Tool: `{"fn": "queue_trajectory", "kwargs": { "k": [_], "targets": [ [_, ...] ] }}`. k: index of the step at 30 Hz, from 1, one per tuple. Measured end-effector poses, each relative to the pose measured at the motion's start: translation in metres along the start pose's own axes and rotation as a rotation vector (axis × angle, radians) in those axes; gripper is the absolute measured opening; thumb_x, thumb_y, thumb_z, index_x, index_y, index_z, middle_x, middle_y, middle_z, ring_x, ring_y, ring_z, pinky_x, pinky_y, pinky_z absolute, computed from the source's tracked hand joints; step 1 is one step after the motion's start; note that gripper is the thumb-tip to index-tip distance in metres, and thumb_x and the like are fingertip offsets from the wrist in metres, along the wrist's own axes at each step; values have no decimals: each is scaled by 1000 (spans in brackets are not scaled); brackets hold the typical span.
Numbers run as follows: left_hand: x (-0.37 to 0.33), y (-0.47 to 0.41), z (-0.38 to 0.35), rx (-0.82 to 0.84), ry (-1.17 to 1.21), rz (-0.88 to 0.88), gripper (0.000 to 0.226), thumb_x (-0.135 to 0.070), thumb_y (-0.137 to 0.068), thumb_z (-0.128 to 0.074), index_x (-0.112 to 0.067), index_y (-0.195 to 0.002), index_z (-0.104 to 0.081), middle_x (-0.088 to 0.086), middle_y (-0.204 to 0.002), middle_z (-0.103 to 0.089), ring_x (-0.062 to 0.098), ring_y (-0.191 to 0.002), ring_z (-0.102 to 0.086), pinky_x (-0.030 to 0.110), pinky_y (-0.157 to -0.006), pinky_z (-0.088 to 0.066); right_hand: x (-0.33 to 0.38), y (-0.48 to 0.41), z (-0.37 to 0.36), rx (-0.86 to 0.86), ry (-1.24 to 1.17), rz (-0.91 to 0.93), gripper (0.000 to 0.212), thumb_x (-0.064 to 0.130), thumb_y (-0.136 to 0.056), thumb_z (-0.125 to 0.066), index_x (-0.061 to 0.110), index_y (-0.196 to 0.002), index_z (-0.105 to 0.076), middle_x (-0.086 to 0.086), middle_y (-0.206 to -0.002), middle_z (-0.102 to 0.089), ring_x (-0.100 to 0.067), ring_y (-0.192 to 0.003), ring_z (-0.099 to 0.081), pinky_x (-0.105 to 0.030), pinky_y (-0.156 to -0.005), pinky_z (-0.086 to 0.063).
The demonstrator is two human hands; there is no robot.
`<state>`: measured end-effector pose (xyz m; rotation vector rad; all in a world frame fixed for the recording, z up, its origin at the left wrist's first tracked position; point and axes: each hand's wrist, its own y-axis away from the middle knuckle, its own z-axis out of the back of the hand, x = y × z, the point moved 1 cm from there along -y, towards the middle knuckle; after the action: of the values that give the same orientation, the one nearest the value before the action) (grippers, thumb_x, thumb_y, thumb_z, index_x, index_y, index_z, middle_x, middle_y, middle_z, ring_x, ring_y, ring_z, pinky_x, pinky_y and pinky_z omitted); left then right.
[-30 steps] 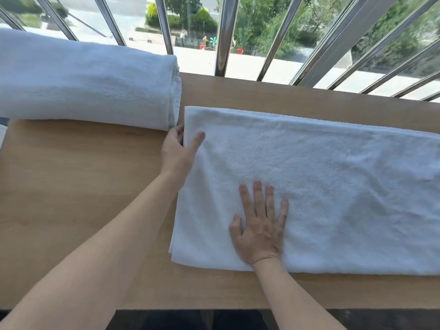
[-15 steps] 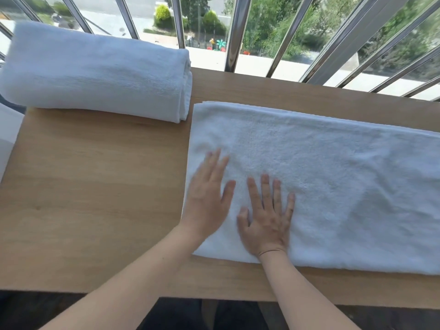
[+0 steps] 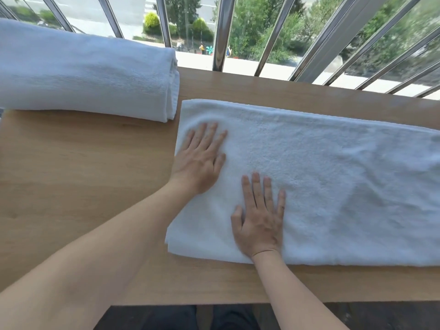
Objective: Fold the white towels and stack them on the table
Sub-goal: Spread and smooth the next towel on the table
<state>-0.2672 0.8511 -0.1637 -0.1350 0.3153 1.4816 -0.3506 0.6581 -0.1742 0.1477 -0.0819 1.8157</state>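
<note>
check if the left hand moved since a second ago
Yes: the left hand slid right, from the towel's left edge onto its top, nearer the right hand.

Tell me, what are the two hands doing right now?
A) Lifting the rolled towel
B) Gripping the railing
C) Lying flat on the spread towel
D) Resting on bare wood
C: the left hand and the right hand both lie flat, fingers straight, on the spread towel.
</note>
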Motion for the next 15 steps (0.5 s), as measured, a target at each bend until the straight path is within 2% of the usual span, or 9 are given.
{"fn": "queue_trajectory", "kwargs": {
  "k": [3, 6, 8, 11, 15],
  "targets": [
    [14, -33, -2, -13, -5, 159, 61, -49, -103, -15, -33, -161, -5, -3, -169, 6, 17, -155, 13, 40, -124, 11, -1, 0, -2, -15, 4, 4, 74, 40, -92, -38, 21, -161, -17, 0, -169, -10, -24, -156, -4, -61, -121, -9],
    [5, -41, -1, -15, -12, 225, 63, -49, -103, -12, -31, -161, 2, -2, -168, 13, 20, -153, 18, 41, -123, 15, -2, 1, -2, -20, 1, 14, 72, 39, -94, -36, 20, -160, -19, -1, -169, -10, -24, -156, -5, -61, -122, -7],
    [-8, -23, -2, -16, 42, 196, 62, -48, -104, -13, -29, -161, 3, -1, -168, 14, 22, -153, 20, 39, -122, 18, -2, 0, -1, -18, -32, 6, 69, 37, -94, -33, 19, -160, -21, -1, -168, -12, -24, -156, -5, -61, -122, -7],
    [-32, 34, -13, 0, 23, 36, 60, -46, -105, -17, -30, -161, -4, -1, -169, 6, 23, -155, 13, 39, -123, 14, -1, 0, 2, -17, -111, -1, 66, 32, -95, -28, 16, -159, -24, -1, -168, -15, -23, -155, -7, -60, -122, -7],
    [-40, 49, -18, 7, -20, 134, 57, -42, -106, -16, -34, -160, 0, -6, -168, 7, 20, -155, 12, 38, -123, 14, -3, 2, 14, -16, -302, -5, 61, 28, -98, -22, 12, -157, -28, 0, -166, -17, -15, -155, -7, -55, -124, -4]
  ]
}}
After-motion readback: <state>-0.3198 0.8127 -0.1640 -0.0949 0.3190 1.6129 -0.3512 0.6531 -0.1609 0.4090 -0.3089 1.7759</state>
